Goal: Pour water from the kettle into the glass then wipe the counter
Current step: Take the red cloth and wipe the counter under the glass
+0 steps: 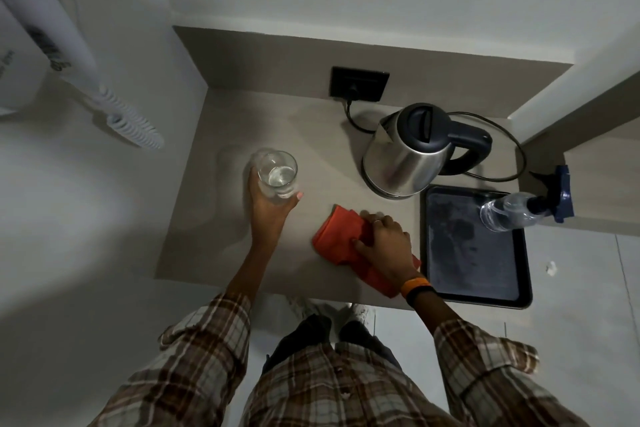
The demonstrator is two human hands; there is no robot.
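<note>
A clear glass (pixel 276 174) with some water in it is at the left of the grey counter (pixel 225 253), and my left hand (pixel 268 210) is wrapped around its lower part. A steel kettle (pixel 408 152) with a dark lid and handle stands upright on its base at the back right. My right hand (pixel 384 241) presses flat on an orange cloth (pixel 337 236) lying on the counter's front middle.
A black tray (pixel 474 250) lies at the right front with a clear spray bottle (pixel 512 210) at its far corner. The kettle's cord runs to a black wall socket (pixel 360 83). Walls close in the counter at the back and left.
</note>
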